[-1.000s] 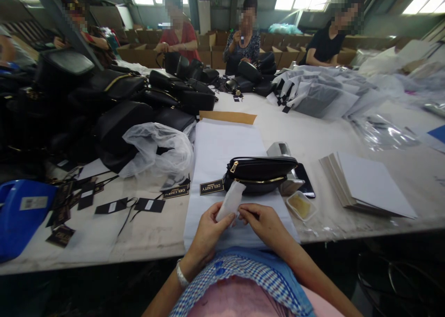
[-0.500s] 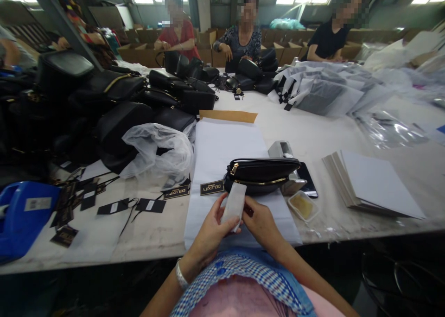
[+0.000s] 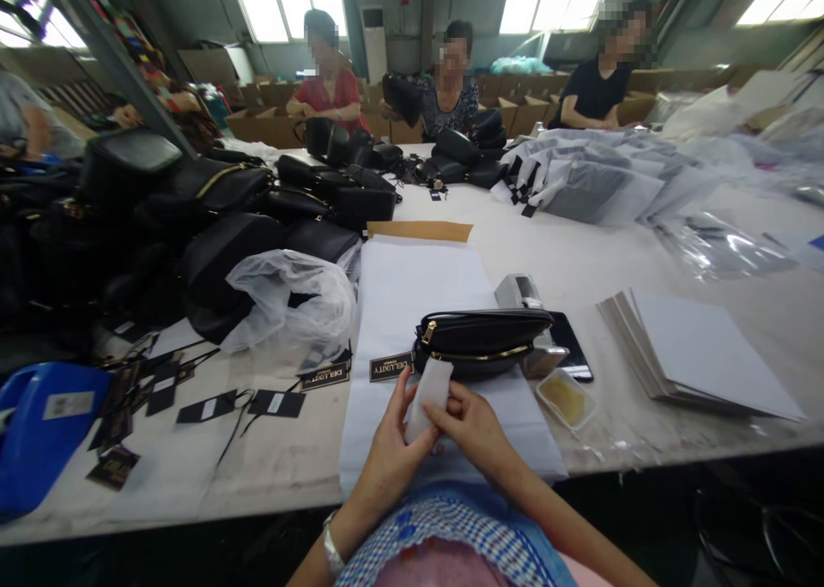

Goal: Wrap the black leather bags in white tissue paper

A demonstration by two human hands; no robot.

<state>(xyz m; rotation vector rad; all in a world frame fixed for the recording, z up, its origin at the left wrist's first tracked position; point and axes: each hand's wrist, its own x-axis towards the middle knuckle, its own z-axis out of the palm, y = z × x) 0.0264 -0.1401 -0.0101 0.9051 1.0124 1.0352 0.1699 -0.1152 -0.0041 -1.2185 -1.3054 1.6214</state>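
Note:
Between both hands is a folded strip of thin white wrapping material (image 3: 430,388), tilted upward just in front of a black handbag. My left hand (image 3: 390,439) grips its left side and lower end. My right hand (image 3: 481,431) pinches its right edge, with some fingers hidden behind it. The black handbag (image 3: 493,340) has gold zips and sits on white paper sheets (image 3: 412,282). A black tag with gold lettering (image 3: 390,366) lies at the bag's left. Whether the strip wraps around anything cannot be seen.
Black bags (image 3: 225,252) pile up at left beside crumpled clear plastic (image 3: 296,299), loose tags (image 3: 276,402) and a blue container (image 3: 55,432). At right are a tape dispenser (image 3: 518,291), phone (image 3: 575,347), small plastic dish (image 3: 566,398) and stacked boards (image 3: 708,347). Several people sit opposite.
My right thumb has come over onto the front of the white strip, and my left thumb has dropped lower. A person opposite has lifted a black bag. The view has tilted up slightly.

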